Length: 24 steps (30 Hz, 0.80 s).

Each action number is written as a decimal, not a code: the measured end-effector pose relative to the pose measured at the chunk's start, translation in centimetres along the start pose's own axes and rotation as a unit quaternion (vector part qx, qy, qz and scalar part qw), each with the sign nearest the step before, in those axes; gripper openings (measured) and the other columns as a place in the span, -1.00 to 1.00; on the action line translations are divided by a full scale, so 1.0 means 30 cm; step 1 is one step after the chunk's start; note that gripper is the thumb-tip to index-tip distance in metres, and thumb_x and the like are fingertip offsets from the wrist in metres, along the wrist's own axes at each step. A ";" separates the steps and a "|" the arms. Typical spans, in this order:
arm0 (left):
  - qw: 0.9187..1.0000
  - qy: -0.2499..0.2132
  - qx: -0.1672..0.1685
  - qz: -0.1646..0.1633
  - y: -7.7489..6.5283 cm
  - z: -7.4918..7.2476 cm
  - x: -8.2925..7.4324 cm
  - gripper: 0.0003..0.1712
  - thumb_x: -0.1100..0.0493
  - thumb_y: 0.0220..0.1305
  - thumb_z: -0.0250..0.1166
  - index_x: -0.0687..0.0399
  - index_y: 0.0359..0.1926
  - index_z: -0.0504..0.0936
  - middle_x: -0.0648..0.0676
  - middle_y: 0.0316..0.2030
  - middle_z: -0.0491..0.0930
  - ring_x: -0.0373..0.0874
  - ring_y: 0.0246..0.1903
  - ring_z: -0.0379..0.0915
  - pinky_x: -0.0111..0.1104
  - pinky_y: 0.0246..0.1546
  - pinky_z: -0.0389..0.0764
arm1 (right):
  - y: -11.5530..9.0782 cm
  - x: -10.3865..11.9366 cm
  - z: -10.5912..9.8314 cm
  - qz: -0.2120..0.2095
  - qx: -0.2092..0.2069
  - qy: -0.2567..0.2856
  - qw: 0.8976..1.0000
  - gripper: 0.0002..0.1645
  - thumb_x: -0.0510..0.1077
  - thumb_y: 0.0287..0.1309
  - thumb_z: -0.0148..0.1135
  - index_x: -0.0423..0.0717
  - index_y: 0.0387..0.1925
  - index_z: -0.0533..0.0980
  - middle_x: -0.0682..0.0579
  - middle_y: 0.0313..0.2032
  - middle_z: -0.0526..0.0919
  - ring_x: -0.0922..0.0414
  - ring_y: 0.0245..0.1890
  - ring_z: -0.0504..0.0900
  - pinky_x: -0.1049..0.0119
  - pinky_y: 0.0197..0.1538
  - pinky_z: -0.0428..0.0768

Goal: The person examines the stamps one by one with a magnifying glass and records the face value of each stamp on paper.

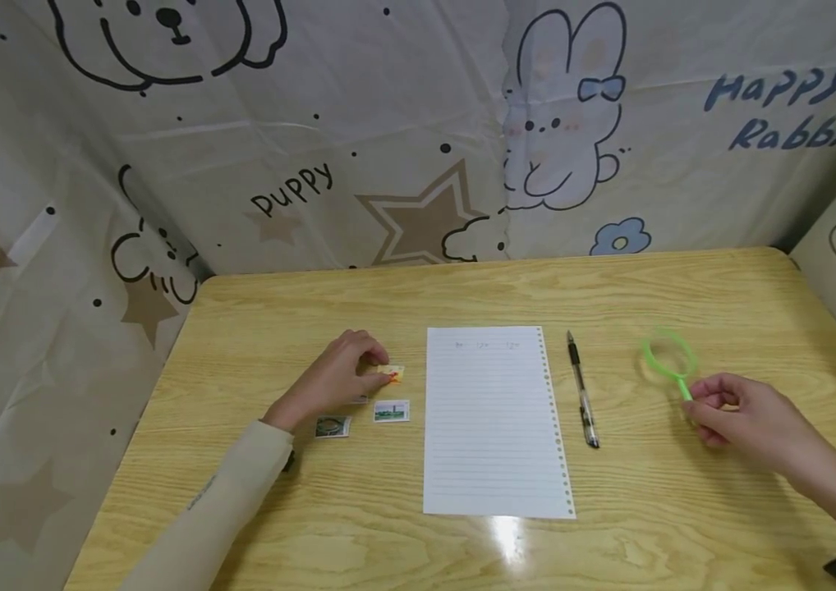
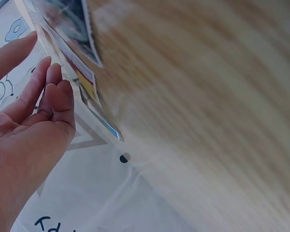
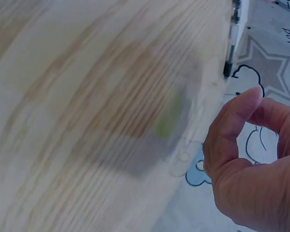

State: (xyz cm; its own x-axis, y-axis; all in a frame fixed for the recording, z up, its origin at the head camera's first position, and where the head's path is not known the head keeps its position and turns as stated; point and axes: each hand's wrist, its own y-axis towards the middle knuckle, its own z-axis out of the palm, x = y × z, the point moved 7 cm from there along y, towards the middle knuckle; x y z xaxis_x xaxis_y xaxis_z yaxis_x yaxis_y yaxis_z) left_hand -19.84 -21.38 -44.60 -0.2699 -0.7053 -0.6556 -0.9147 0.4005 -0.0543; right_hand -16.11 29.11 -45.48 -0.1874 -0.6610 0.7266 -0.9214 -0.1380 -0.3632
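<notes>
My left hand (image 1: 340, 373) reaches over several small stamps, thumb and fingertips apart at a yellow stamp (image 1: 396, 371) that they partly cover. Nearer me lie a landscape stamp (image 1: 392, 411) and a dark stamp (image 1: 333, 427); the edge of another stamp (image 1: 360, 400) peeks out under the hand. In the left wrist view, the stamps lie flat beyond the fingers (image 2: 53, 92). On the right, my right hand (image 1: 746, 414) pinches the handle of a green-rimmed magnifying glass (image 1: 671, 355), lens pointing away from me. The right wrist view shows thumb and finger meeting at their tips.
Between the hands lies a lined sheet of paper (image 1: 495, 435) with faint writing along its top and holes down its right edge. A capped-end black pen (image 1: 583, 394) lies just right of it. Behind the wooden table (image 1: 300, 509) hangs a cartoon-printed cloth (image 1: 403, 107).
</notes>
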 end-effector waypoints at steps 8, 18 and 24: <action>0.999 0.015 0.025 0.022 -0.020 0.009 -0.037 -0.51 0.00 0.42 0.55 0.19 0.18 0.65 0.06 0.07 0.63 0.02 0.08 0.39 -0.02 0.18 0.51 | 0.009 -0.014 -0.012 0.001 -0.003 -0.019 1.000 -0.54 -0.16 0.62 0.21 -0.57 0.16 0.41 -0.08 -0.21 0.60 0.21 -0.38 0.68 0.30 -0.28 0.74; 0.996 0.028 0.073 0.047 -0.039 0.068 -0.098 -0.04 -0.25 0.23 0.64 0.07 0.49 0.48 0.06 0.45 0.41 0.08 0.47 0.17 0.17 0.44 0.24 | 0.021 -0.045 -0.013 0.021 0.009 -0.025 0.999 -0.55 -0.14 0.62 0.23 -0.54 0.13 0.43 -0.08 -0.21 0.63 0.18 -0.37 0.68 0.29 -0.28 0.74; 0.992 0.028 0.092 0.076 -0.052 0.110 -0.135 0.14 -0.30 0.11 0.69 0.03 0.56 0.39 0.06 0.53 0.30 0.07 0.57 0.04 0.36 0.48 -0.06 | 0.025 -0.059 -0.008 0.021 0.013 -0.029 0.999 -0.54 -0.12 0.58 0.28 -0.53 0.11 0.45 -0.08 -0.21 0.65 0.15 -0.36 0.70 0.29 -0.28 0.74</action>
State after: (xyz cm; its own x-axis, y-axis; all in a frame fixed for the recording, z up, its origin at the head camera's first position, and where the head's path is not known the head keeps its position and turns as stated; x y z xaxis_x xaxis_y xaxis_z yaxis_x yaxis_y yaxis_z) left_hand -16.32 -17.22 -44.36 -0.4221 -0.6575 -0.6241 -0.7930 0.6014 -0.0972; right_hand -16.55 30.36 -46.88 -0.2055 -0.7083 0.6754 -0.9041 -0.1268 -0.4080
